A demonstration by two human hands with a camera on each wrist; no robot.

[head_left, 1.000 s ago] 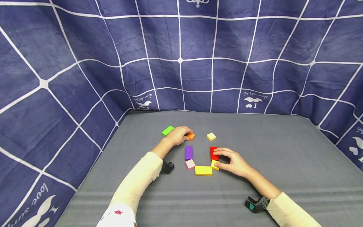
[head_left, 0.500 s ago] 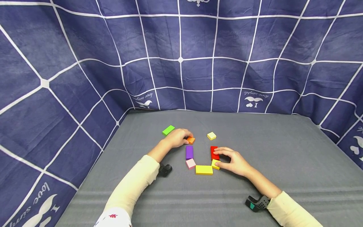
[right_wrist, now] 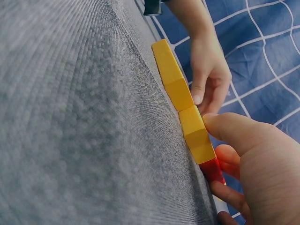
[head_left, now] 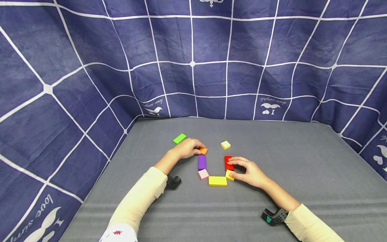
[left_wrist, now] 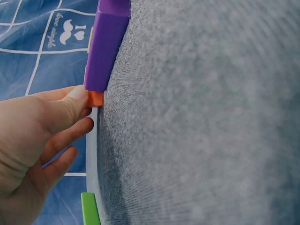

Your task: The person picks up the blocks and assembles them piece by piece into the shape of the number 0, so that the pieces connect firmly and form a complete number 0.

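Note:
In the head view my left hand (head_left: pixel 187 148) pinches a small orange block (head_left: pixel 204 151) between thumb and fingers. The orange block sits at the far end of a purple oblong block (head_left: pixel 202 162). A pink square block (head_left: pixel 203 174) lies at the purple one's near end. My right hand (head_left: pixel 249 172) rests its fingers on a red oblong block (head_left: pixel 228 162) and its thumb on a small yellow block (head_left: pixel 230 174), which adjoins the red one. Just left of that lies a longer yellow block (head_left: pixel 217 181). The right wrist view shows both yellow blocks meeting at a corner.
A green oblong block (head_left: pixel 179 138) lies beyond my left hand. Farther back, a pale yellow square block (head_left: pixel 225 145) lies on the grey cloth-covered table (head_left: pixel 287 144). A blue curtain with white lines (head_left: pixel 242 43) hangs behind and at the sides.
My left hand has drawn the orange block nearer to me, up to the far end of the purple block. My right hand has stayed in place on the red and small yellow blocks.

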